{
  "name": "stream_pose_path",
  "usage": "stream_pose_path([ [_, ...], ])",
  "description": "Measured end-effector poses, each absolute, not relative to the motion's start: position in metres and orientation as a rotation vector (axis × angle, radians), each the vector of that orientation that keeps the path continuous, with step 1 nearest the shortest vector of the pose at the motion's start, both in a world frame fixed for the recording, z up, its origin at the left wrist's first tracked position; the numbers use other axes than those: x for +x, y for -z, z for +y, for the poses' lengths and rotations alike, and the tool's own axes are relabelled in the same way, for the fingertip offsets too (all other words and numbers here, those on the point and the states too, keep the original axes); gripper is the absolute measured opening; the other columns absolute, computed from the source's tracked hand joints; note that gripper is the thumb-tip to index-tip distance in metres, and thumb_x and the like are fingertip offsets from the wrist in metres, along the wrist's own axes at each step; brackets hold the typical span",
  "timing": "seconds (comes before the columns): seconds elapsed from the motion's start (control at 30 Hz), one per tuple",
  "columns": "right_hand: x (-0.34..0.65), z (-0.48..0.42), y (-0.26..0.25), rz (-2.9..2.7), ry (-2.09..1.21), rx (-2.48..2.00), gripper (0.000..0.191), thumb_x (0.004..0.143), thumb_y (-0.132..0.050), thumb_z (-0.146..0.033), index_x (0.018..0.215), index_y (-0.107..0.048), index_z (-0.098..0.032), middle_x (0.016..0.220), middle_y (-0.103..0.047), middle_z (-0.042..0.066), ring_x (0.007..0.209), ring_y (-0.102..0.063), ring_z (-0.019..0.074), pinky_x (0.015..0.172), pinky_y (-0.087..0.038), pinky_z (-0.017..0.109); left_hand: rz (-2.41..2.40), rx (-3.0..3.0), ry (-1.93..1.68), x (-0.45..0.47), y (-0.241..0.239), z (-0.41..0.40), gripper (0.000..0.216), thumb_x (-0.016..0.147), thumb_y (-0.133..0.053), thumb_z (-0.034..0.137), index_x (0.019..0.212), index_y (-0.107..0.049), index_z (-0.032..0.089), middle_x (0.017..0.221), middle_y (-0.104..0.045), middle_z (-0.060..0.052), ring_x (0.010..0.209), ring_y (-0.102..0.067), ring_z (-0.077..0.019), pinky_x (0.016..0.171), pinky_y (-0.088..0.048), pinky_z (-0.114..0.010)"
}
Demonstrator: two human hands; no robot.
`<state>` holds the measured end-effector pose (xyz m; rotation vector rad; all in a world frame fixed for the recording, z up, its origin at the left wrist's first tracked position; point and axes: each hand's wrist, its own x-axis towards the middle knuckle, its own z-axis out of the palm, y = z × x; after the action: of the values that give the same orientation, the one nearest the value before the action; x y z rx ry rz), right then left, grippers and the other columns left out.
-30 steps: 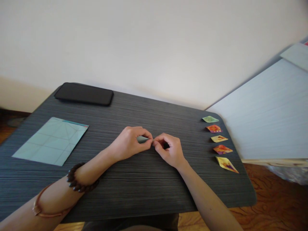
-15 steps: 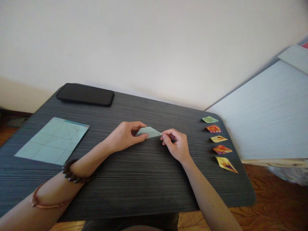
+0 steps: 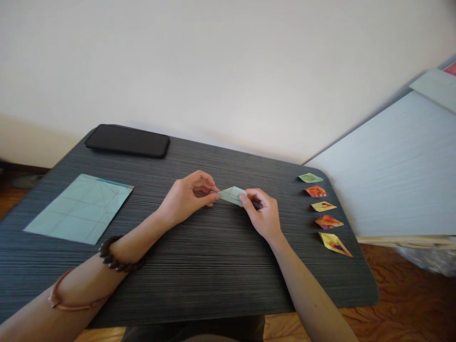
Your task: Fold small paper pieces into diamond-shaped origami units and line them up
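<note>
A small folded piece of pale green paper (image 3: 231, 194) is held just above the middle of the dark striped table (image 3: 213, 266). My left hand (image 3: 187, 195) pinches its left tip with thumb and fingers. My right hand (image 3: 261, 213) pinches its right end, fingers curled. My left wrist carries a dark bead bracelet and a thin copper-coloured band.
A creased pale green paper sheet (image 3: 80, 208) lies flat at the left. A black phone (image 3: 127, 140) rests at the far left edge. Several small folded coloured pieces (image 3: 324, 206) line the right edge. A pale blue board (image 3: 395, 166) stands beyond the table's right side.
Both hands lifted and moved slightly away from me. The folded paper, hidden in my left fingers a second ago, now shows stretched between the two hands.
</note>
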<state>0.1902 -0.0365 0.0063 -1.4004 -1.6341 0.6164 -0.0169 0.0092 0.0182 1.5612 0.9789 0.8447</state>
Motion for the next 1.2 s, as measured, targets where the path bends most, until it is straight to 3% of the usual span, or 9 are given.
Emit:
stream_pose_path([
  [0.2,0.187,-0.039,-0.011,-1.786,-0.641,-1.282,0.011,0.081,-0.062,-0.025,0.092,-0.063,-0.022,0.086,-0.069,0.000,0.075,-0.064,0.0131,0.072,-0.049,0.026,1.013,1.814,-0.919,-0.016,-0.016,0.005,0.018,0.078,-0.065,0.033,0.081,-0.056,0.017,0.087,-0.071,-0.003,0.077,-0.068,-0.0146,0.076,-0.056,-0.027],
  [0.57,0.187,-0.040,-0.008,-1.817,-0.627,-1.236,0.012,0.081,-0.061,-0.023,0.093,-0.064,-0.022,0.092,-0.071,0.001,0.079,-0.067,0.0139,0.075,-0.052,0.026,1.006,2.134,-0.990,-0.018,-0.005,0.007,0.013,0.083,-0.061,0.030,0.088,-0.065,0.019,0.088,-0.072,0.001,0.073,-0.066,-0.0107,0.071,-0.055,-0.021],
  [0.97,0.185,-0.041,-0.009,-1.831,-0.575,-1.211,0.014,0.083,-0.059,-0.021,0.095,-0.066,-0.023,0.095,-0.072,0.001,0.085,-0.067,0.0142,0.080,-0.052,0.027,1.007,2.203,-1.025,-0.018,-0.006,0.005,0.012,0.083,-0.062,0.028,0.090,-0.064,0.020,0.086,-0.071,0.002,0.070,-0.066,-0.0094,0.067,-0.054,-0.018],
  [1.2,0.183,-0.043,-0.011,-1.791,-0.570,-1.230,0.014,0.084,-0.059,-0.021,0.095,-0.067,-0.021,0.086,-0.072,0.001,0.068,-0.066,0.0115,0.069,-0.052,0.026,0.976,2.254,-1.055,-0.019,-0.005,0.005,0.015,0.085,-0.060,0.030,0.093,-0.065,0.020,0.092,-0.072,0.000,0.075,-0.066,-0.0106,0.066,-0.052,-0.018],
])
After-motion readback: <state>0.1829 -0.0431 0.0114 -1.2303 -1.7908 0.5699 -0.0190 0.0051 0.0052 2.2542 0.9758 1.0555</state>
